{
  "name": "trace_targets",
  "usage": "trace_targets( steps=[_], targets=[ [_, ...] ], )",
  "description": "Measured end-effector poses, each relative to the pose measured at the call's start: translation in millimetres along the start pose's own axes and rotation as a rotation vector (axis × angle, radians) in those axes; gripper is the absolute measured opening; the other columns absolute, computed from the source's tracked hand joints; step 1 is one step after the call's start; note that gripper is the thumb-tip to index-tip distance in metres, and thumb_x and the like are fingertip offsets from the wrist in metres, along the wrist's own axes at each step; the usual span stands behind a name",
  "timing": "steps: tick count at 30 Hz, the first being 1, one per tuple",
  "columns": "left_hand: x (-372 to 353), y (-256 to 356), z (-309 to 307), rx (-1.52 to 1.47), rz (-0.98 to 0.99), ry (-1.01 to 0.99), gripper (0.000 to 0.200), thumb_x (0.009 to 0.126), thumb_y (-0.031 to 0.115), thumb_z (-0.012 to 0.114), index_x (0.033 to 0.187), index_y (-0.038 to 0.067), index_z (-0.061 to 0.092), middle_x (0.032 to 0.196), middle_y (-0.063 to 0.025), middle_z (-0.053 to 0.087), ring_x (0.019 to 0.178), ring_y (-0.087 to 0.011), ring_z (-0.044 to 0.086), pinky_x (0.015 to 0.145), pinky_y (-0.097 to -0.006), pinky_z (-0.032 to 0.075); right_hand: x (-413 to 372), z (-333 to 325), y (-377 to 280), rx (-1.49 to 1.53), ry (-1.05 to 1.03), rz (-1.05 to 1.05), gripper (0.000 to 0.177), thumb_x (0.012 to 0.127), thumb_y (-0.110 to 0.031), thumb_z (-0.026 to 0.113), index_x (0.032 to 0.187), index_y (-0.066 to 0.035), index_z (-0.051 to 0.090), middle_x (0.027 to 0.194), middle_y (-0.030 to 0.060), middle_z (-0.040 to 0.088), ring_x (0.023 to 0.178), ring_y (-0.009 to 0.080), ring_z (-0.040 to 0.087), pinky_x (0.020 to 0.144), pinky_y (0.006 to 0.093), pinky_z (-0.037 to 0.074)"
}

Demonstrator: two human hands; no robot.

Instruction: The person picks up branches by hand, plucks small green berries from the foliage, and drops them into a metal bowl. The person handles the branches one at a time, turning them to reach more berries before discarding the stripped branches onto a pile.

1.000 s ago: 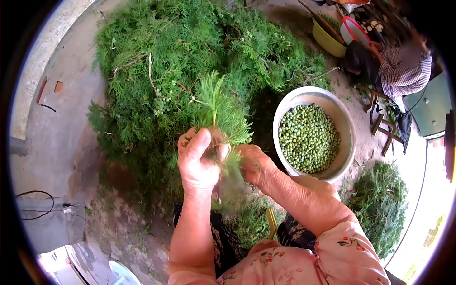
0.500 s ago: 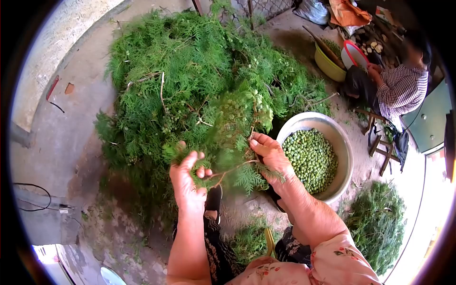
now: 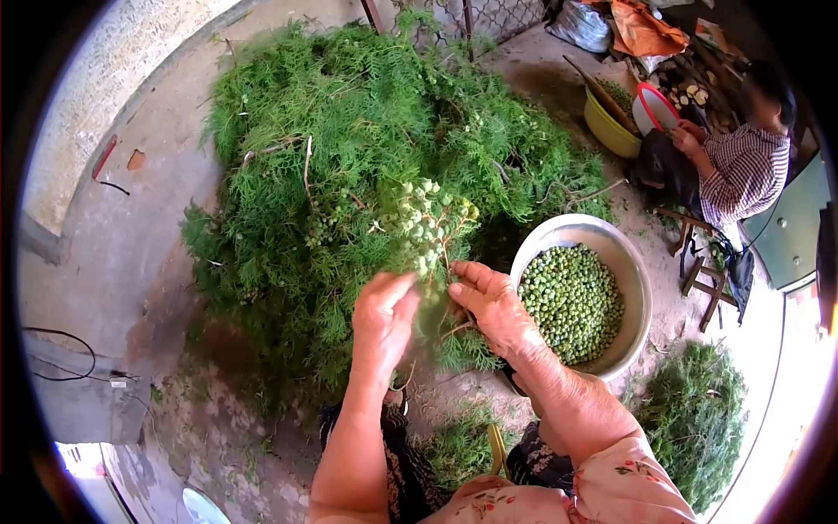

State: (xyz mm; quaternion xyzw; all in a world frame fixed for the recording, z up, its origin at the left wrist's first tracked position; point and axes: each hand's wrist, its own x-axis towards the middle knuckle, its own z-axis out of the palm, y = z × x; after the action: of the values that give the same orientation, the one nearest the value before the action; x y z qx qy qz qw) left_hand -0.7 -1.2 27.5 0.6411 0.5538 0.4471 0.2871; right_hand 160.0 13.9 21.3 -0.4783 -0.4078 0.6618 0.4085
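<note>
Both bare forearms reach forward and draw together, wrists close. The left hand [image 3: 384, 316] shows its back, its fingers curled forward in a closed grip. The right hand [image 3: 491, 307] lies just beside it, knuckles up, fingers stretched leftward with the thumb under them in a pinching grip.

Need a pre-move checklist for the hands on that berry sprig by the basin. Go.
1. Sprig upright between the hands: ok.
2. Right hand grip on the stem: ok, fingers pinch it.
3. Left hand grip: cannot tell, its fingers are hidden behind the back of the hand.
4. Basin beside the right hand, room above the green berries: ok.
5. Berry cluster at the sprig's top in plain view: ok.
6. Other person well away from both hands: ok.
</note>
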Motion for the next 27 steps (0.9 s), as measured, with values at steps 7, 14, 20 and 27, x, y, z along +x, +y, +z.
trace_targets(
  steps=[7,14,20,27],
  targets=[
    [6,-2,-1,-0.617,-0.412,-0.014,0.023,0.078,-0.008,0.058,0.099,-0.001,0.062,0.080,-0.0021,0.062,0.066,-0.0081,0.055,0.056,-0.0221,0.044,-10,7,-5,-0.149,-0.076,-0.004,0.033,0.086,-0.007,0.054,0.117,0.002,0.051,0.081,0.0048,0.061,0.064,0.0080,0.052,0.059,0.0221,0.045],
    [2,-20,6,-0.734,-0.395,0.087,0.032,0.074,-0.008,0.063,0.105,0.001,0.060,0.090,-0.0094,0.064,0.071,-0.0133,0.061,0.057,-0.0245,0.049,-9,11,11,-0.190,-0.164,-0.103,0.029,0.088,-0.007,0.051,0.115,0.001,0.052,0.083,0.0057,0.061,0.069,0.0078,0.055,0.063,0.0216,0.047],
    [-2,-23,17,-1.072,-0.250,0.219,0.022,0.076,-0.002,0.066,0.094,0.008,0.058,0.086,-0.0045,0.063,0.078,-0.0135,0.060,0.067,-0.0234,0.049,-20,28,2,-0.173,-0.086,-0.131,0.027,0.087,-0.006,0.053,0.112,0.006,0.051,0.075,0.0071,0.059,0.062,0.0092,0.054,0.058,0.0236,0.046],
    [2,17,11,-1.009,-0.345,0.218,0.020,0.075,0.008,0.070,0.093,0.005,0.062,0.089,-0.0076,0.065,0.079,-0.0173,0.060,0.072,-0.0303,0.048,-27,41,12,-0.020,0.048,-0.171,0.021,0.087,-0.006,0.055,0.105,0.004,0.051,0.070,0.0048,0.057,0.058,0.0086,0.053,0.053,0.0232,0.046]
  ],
)
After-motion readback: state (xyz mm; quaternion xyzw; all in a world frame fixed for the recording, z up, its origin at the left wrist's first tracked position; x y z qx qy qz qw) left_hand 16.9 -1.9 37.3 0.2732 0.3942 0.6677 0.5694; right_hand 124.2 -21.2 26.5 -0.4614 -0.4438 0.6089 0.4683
